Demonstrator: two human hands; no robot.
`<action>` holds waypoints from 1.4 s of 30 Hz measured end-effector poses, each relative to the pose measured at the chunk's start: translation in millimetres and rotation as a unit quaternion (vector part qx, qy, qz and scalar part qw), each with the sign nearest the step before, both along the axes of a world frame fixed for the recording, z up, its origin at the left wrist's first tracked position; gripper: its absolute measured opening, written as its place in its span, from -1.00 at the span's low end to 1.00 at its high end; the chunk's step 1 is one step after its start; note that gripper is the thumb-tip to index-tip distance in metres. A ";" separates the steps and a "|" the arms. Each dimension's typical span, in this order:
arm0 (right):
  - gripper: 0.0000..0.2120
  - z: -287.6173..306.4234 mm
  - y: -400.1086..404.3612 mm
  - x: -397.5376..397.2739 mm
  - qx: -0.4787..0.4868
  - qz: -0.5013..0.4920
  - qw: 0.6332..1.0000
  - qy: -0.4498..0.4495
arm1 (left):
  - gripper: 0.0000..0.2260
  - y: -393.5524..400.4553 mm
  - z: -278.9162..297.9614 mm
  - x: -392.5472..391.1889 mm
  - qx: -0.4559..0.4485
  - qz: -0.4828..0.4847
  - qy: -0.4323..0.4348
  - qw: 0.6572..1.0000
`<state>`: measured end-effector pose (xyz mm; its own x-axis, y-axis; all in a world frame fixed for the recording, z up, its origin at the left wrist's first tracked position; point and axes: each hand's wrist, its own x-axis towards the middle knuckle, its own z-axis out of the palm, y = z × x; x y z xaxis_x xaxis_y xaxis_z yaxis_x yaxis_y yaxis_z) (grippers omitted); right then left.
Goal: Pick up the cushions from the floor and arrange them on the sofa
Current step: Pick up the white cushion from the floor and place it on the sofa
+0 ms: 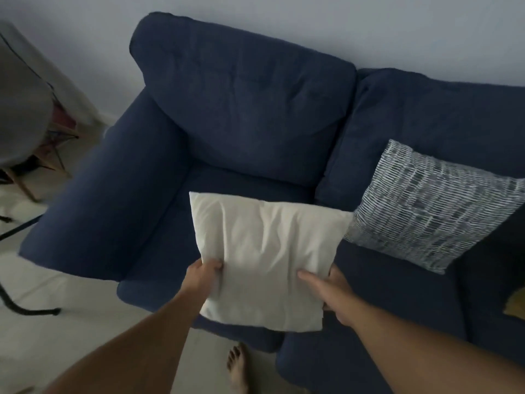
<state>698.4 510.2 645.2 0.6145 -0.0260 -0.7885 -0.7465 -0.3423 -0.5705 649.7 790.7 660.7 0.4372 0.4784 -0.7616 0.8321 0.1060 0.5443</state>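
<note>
Both forearms reach forward from the camera, left hand (205, 269) and right hand (331, 291) each with its grip clamped on a lower corner of the white cushion (267, 260), held over the sofa (244, 115) seat. Right of it, a patterned cushion (431, 206) already leans against the sofa back. Judging by this, one is placed; the white one is not yet set down.

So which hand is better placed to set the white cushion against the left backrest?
Left hand: it grips the white cushion on the side facing the bare backrest. The right hand sits nearer the patterned cushion.
</note>
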 end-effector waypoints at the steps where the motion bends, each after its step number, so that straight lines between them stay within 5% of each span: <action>1: -0.36 -0.8 18.1 12.9 0.000 0.007 1.000 -0.007 | -0.81 19.4 -1.1 12.8 0.004 0.002 -0.010 1.000; 8: -0.30 -2.7 85.1 83.1 0.033 0.019 0.998 -0.055 | -0.67 90.2 1.0 91.1 0.052 -0.038 -0.065 0.996; 18: -0.24 -45.8 96.4 131.6 0.041 0.002 0.997 -0.066 | -0.60 89.9 -36.8 138.6 0.080 -0.042 -0.084 0.992; 33: -0.35 -62.0 104.7 179.1 0.057 -0.019 0.987 -0.146 | -0.62 101.6 -60.8 192.6 0.094 -0.031 -0.134 0.986; 42: -0.49 -80.5 108.0 178.1 -0.028 0.001 0.993 -0.114 | -0.36 89.4 -69.3 201.5 0.103 -0.111 -0.100 0.983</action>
